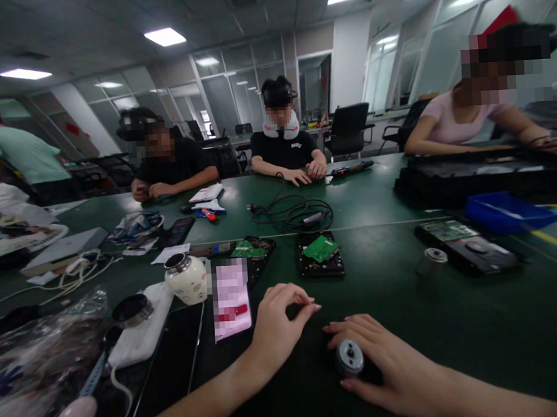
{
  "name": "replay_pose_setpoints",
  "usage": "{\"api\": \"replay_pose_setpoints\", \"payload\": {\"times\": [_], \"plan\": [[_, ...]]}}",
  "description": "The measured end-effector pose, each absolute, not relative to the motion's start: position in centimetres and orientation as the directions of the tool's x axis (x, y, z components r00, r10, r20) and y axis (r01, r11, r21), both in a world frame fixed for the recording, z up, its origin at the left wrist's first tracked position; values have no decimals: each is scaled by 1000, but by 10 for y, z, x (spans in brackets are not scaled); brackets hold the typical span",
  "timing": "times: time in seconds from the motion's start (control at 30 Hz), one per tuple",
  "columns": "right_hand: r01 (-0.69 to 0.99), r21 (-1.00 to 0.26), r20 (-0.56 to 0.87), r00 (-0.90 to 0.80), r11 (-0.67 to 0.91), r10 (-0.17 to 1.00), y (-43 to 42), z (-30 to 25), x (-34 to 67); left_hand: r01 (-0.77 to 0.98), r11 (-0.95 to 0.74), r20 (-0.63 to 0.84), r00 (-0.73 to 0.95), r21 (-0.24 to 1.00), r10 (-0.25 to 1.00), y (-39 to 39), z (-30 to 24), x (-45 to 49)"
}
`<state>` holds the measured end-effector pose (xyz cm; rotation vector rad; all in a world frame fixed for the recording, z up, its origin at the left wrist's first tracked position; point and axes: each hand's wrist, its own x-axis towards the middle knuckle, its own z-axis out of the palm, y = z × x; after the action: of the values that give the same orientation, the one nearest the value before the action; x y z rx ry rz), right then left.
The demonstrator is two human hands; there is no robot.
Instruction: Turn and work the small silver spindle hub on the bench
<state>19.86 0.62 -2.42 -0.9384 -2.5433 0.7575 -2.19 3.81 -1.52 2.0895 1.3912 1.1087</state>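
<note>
My right hand (pixel 382 359) curls around a small metal cylinder (pixel 350 358) with a flat, silvery top and a hole at its centre. The thumb is on its near side, the fingers on its far side. Just left of it, my left hand (pixel 283 318) hovers over the table with thumb and forefinger pinched together. Anything between those fingertips is too small to make out. Beyond my hands lies a black hard drive (pixel 320 266) with a green circuit board (pixel 321 248) on top. A second metal cylinder (pixel 435 258) stands farther right.
At my left are a pink packet (pixel 231 299), a cream jar (pixel 186 277), a dark phone (pixel 167 360) and a white power bank (pixel 147 330). Another hard drive (pixel 469 246) and a blue bin (pixel 509 212) lie right. A coiled black cable (pixel 293 214) sits before people seated opposite.
</note>
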Motion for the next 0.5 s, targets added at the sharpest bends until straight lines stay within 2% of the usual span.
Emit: {"api": "replay_pose_setpoints", "payload": {"times": [0.07,0.17,0.3,0.5], "plan": [[498,-575,125,-730,649,672,6,-25,198,434,-459,391,241,775,888,28,-6,-16],[497,-560,143,-730,663,668,6,-26,196,319,-481,369,353,817,860,12,2,-7],[479,-551,176,-734,683,656,6,-28,196,367,-507,364,393,780,845,4,0,-3],[453,-543,221,-735,707,641,6,-31,198,334,-518,379,400,788,835,3,1,-4]]}}
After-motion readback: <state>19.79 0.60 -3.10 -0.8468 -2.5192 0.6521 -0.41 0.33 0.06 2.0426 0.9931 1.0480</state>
